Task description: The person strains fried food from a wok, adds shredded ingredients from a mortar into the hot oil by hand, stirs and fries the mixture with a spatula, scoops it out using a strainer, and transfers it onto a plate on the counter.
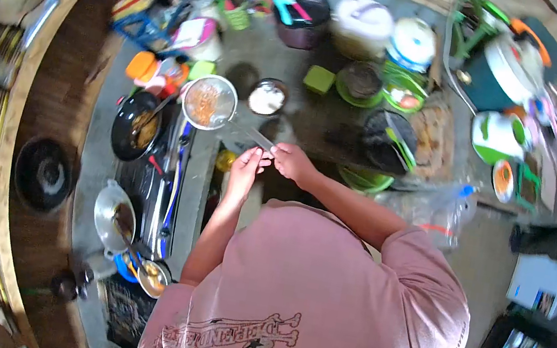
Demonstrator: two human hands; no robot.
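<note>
A round metal strainer [210,102] with brown bits in its mesh hangs over the counter's edge beside the stove. My right hand [293,164] is closed around the end of its long handle. Just left of that grip, below the handle, my left hand [245,171] has its fingers curled together; what they hold, if anything, is too small to tell. Left of the strainer, a black wok [138,126] with brown food and a utensil sits on the stove [157,205]. A bowl of white contents [267,97] stands to the strainer's right.
A silver pan [115,217] and a bowl of food [153,277] stand lower left. Along the back are a dark pot [302,19] and a white-lidded container [362,26]. A black mortar [389,137] lies right, near a plastic bag [434,211]. A wooden ledge [27,80] runs down the left.
</note>
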